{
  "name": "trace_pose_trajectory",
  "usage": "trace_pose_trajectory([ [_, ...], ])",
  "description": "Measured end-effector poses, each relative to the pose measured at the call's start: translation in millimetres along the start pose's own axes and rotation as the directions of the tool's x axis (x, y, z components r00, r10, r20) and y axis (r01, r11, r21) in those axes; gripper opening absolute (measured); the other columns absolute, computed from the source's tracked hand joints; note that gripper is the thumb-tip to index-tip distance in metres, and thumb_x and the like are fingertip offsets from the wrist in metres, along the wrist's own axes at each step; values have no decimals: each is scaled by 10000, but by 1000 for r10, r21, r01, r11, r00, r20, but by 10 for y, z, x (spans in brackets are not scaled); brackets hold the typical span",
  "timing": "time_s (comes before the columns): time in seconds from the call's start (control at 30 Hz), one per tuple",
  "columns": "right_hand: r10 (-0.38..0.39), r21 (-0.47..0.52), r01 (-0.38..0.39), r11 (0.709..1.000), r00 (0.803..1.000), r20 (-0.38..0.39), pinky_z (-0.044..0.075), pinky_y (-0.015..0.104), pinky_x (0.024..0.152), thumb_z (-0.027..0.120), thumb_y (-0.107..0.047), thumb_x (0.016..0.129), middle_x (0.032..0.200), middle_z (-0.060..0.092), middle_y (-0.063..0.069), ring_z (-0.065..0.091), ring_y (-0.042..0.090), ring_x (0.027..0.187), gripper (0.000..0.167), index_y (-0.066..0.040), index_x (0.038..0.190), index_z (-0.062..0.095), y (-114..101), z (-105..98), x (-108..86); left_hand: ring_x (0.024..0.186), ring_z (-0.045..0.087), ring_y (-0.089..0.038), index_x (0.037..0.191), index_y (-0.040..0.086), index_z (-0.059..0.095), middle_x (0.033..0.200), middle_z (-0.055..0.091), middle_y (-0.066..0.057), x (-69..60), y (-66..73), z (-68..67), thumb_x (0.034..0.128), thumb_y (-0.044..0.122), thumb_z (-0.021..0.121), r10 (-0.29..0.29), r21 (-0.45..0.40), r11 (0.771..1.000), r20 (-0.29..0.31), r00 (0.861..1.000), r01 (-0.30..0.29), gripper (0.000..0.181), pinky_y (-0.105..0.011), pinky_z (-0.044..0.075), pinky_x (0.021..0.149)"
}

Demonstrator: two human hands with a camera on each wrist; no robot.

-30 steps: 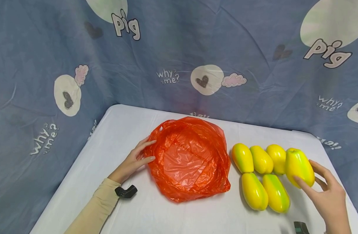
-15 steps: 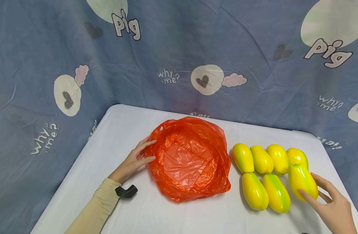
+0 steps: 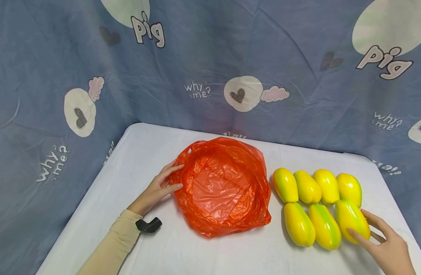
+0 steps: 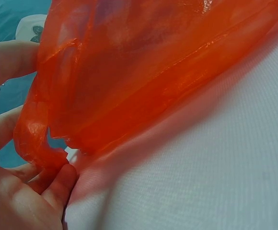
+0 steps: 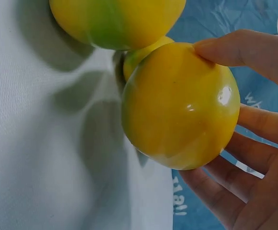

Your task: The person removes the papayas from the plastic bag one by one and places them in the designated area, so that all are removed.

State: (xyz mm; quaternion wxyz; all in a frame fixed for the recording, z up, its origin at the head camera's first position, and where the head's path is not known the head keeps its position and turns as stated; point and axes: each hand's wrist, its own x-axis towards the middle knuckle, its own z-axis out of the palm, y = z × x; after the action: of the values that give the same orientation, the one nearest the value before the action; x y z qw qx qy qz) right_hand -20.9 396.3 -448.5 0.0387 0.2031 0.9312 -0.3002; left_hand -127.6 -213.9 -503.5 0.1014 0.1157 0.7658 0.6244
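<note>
An orange-red plastic bag [image 3: 224, 191] lies spread with its mouth facing up at the middle of the table. My left hand [image 3: 160, 187] holds its left rim; in the left wrist view the fingers [image 4: 62, 187] curl at a loop of the film. On the right, my right hand [image 3: 386, 236] grips a glossy yellow-green papaya [image 3: 352, 221] by its sides, thumb opposite the fingers. It is the rightmost of the front row, beside another papaya [image 3: 324, 227]. In the right wrist view the gripped papaya [image 5: 182, 108] casts a shadow; whether it touches the table I cannot tell.
Several more papayas [image 3: 307, 187] lie in a back row between the bag and the right hand. A black angled device [image 3: 148, 225] sits at the left wrist. A printed blue cloth [image 3: 203, 49] hangs behind the white-covered table [image 3: 210, 256].
My right hand has carried its papaya from over the right end of the back row toward the front, then slightly left and lower beside the front row. The left hand and bag have not moved.
</note>
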Motion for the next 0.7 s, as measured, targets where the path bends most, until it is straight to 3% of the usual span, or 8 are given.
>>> trace_pose_trajectory([
  [0.2, -16, -29, 17, 999, 1000, 20, 448, 700, 998, 703, -512, 950, 1537, 372, 373, 358, 543, 1337, 932, 22, 1592, 291, 39, -11, -1, 1624, 85, -302, 1538, 242, 488, 1739, 127, 0, 9, -15, -2, 974, 205, 709, 8, -2, 1000, 3, 1000, -8, 607, -20, 248, 1116],
  [0.4, -18, -64, 23, 998, 997, 81, 463, 708, 993, 695, -552, 943, 1545, 355, 372, 366, 570, 1334, 948, 56, 1564, 317, 85, -6, 0, 1624, 84, -268, 1532, 285, 491, 1736, 129, 41, 5, -9, -5, 973, 227, 714, -15, 5, 1000, -1, 1000, 15, 604, -26, 240, 1112],
  [0.57, 21, -79, -9, 997, 989, 143, 457, 707, 1020, 678, -606, 931, 1579, 309, 370, 353, 586, 1349, 995, 36, 1582, 285, 98, 0, 15, 1624, 83, -265, 1531, 284, 493, 1736, 129, 41, -1, 1, -4, 973, 224, 714, -14, -2, 1000, 0, 1000, 14, 604, -18, 244, 1106],
  [0.7, 40, -81, -28, 996, 988, 150, 454, 711, 1020, 675, -617, 928, 1581, 301, 373, 354, 586, 1347, 1004, 25, 1588, 276, 80, 0, 16, 1625, 79, -269, 1531, 284, 493, 1738, 125, 38, 2, -1, -2, 971, 223, 715, -13, -4, 1000, 0, 1000, 13, 606, -12, 249, 1102],
])
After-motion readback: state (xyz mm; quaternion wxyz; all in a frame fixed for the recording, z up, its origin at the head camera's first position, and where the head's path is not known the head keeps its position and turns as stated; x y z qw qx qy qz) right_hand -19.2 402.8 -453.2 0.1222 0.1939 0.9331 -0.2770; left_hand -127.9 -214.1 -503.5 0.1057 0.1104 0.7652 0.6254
